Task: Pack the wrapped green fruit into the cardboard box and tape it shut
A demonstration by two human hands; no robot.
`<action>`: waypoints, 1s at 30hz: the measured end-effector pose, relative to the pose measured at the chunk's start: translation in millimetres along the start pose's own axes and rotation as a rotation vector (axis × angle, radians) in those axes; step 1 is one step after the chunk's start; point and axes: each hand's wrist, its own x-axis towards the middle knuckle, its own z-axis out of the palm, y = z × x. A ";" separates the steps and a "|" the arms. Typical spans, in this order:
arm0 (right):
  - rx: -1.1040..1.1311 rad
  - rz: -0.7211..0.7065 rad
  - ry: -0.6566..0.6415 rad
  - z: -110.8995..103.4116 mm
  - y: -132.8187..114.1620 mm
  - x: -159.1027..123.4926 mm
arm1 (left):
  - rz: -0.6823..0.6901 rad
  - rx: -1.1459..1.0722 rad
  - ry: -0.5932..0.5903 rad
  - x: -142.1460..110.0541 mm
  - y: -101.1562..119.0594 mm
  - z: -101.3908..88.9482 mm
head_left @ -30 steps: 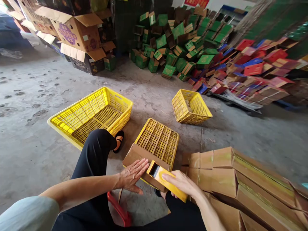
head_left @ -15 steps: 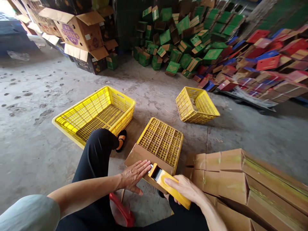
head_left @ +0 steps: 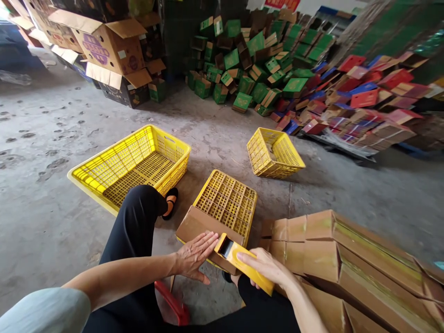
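My left hand (head_left: 196,255) lies flat with its fingers stretched out on a folded brown cardboard piece (head_left: 199,225). The cardboard rests over the near end of an upturned yellow plastic crate (head_left: 227,196). In my right hand (head_left: 265,266) is a yellow stapler (head_left: 244,261), its fingers wrapped round the handle. The stapler's front end sits over the cardboard, close to my left fingertips. Whether it touches the cardboard I cannot tell.
An open yellow basket (head_left: 166,178) stands beside my left knee, and a smaller one (head_left: 277,159) farther ahead. Stacked brown cartons (head_left: 312,249) rise at my right. Green boxes (head_left: 243,101), red and blue boxes (head_left: 364,97) and large cartons (head_left: 107,48) line the back. A red stool edge (head_left: 173,303) shows below.
The view has swung slightly to the right, so the surroundings sit farther left. My left hand stays on the cardboard, and my right hand still grips the stapler in nearly the same place.
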 end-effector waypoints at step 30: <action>0.040 -0.009 -0.016 -1.3 33.5 6.2 | -0.023 -0.036 -0.062 19.4 12.0 9.6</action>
